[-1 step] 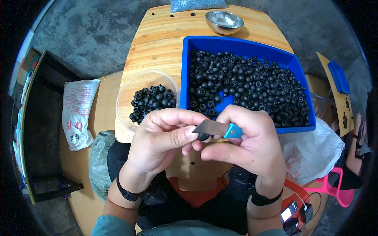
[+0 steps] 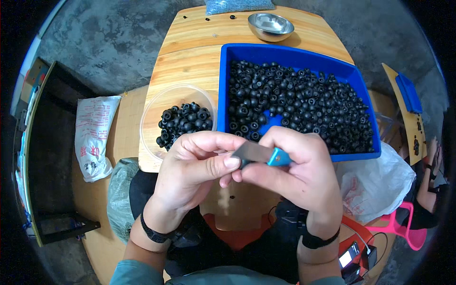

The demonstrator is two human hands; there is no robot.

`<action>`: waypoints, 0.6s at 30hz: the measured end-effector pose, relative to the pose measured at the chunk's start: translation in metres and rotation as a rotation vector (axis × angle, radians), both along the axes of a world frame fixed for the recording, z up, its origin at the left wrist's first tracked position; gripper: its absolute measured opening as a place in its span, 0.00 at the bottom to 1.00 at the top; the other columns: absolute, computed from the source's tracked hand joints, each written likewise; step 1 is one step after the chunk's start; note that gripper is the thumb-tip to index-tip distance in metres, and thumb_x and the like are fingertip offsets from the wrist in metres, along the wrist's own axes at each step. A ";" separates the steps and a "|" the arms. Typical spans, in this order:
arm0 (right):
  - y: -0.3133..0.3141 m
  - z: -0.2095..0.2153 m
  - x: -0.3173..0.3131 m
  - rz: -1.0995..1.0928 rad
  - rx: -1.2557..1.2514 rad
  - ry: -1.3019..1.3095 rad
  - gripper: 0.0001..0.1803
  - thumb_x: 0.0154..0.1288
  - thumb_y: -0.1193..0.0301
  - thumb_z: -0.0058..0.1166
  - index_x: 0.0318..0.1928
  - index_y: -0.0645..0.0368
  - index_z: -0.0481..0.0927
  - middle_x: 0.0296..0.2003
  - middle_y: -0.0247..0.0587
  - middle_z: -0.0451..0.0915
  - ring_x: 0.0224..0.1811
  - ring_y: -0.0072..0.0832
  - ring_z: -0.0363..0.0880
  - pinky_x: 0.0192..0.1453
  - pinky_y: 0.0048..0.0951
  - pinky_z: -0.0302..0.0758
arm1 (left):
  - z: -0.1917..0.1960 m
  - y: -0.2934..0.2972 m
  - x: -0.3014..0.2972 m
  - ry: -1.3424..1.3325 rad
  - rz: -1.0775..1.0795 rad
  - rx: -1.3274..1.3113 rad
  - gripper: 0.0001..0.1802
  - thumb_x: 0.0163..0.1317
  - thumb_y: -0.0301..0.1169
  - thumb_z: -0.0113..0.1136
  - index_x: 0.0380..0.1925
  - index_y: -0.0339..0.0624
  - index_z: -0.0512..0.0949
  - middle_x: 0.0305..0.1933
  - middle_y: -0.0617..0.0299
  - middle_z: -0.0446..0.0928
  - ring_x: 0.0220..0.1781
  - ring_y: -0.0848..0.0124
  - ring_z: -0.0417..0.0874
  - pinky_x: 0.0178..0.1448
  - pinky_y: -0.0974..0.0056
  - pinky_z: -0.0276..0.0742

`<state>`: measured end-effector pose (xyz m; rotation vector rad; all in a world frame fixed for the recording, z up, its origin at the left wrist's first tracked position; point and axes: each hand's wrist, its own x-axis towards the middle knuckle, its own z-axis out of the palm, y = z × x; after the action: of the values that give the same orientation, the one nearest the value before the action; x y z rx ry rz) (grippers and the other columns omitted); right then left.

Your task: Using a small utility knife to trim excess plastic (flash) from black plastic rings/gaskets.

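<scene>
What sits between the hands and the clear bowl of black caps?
Nothing visible. The left hand and right hand hold a blade just below the clear bowl; only bare table lies between.

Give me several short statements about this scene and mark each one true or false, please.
1. The blue tray holds many black rubber parts. True.
2. The metal bowl sits inside the blue tray. False: it stands on the wooden table beyond the tray.
3. The right hand holds a blue-handled blade. True.
4. The clear round container is empty. False: it holds black parts.
5. The left hand rests flat on the table. False: it is raised against the blade.
</scene>
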<state>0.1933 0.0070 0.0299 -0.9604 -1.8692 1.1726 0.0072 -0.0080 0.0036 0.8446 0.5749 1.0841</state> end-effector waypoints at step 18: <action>0.048 -0.023 -0.011 -0.170 -0.113 -0.791 0.14 0.45 0.63 0.63 0.25 0.63 0.80 0.24 0.53 0.78 0.30 0.47 0.78 0.36 0.42 0.75 | 0.016 0.020 -0.036 1.191 0.477 0.358 0.08 0.50 0.23 0.60 0.31 0.31 0.80 0.25 0.56 0.77 0.25 0.74 0.76 0.30 0.70 0.71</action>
<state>0.1821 0.0549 0.0066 -1.7963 -2.2522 0.8553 -0.0289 0.0123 0.0192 1.7298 1.6657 1.0336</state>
